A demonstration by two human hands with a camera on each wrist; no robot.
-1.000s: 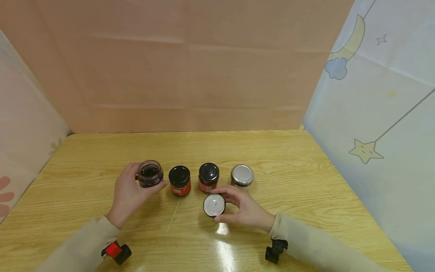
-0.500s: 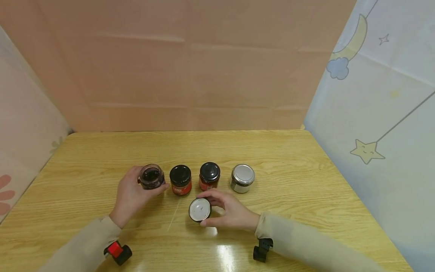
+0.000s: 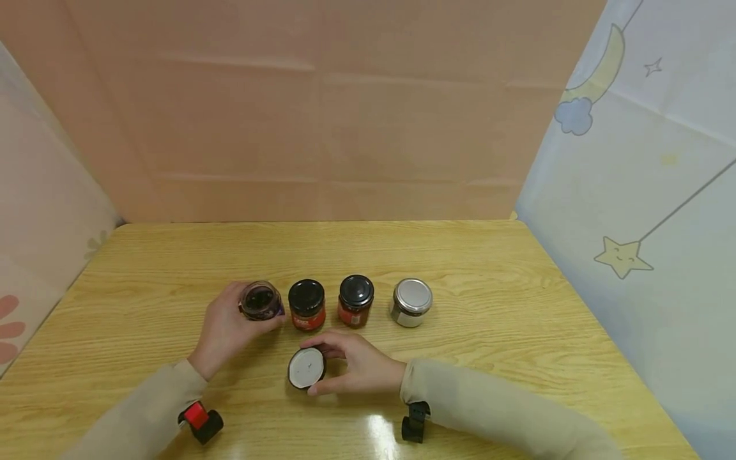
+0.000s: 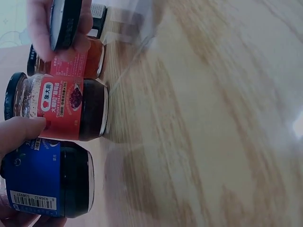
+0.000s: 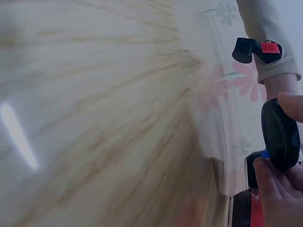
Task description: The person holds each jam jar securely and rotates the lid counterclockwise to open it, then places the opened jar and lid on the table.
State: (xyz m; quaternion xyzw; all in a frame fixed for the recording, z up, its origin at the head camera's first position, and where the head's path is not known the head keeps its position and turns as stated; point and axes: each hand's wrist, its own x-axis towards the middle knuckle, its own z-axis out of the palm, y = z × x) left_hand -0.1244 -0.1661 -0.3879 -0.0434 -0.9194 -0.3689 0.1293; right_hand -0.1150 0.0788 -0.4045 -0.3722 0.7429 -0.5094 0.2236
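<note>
Blue-labelled clear glass jar with dark contents (image 3: 262, 305): left end of row on table (image 3: 489, 313), mouth uncovered, left grip (image 3: 227, 327) wrapped round it. Round black lid with pale inner face (image 3: 306, 368): off, near side, pinched in right grip (image 3: 362, 367). Opening looks done; lid not on jar. Two red-labelled glass jars with black lids (image 3: 307, 305) and silver-lidded glass jar (image 3: 413, 299): closed, to right.

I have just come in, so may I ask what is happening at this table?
A person's left hand grips an open jar with a blue label. The right hand holds a black lid, white inside facing up, apart from that jar. To its right stand a black-lidded jar, a second one and a silver-lidded jar, all closed.
</note>
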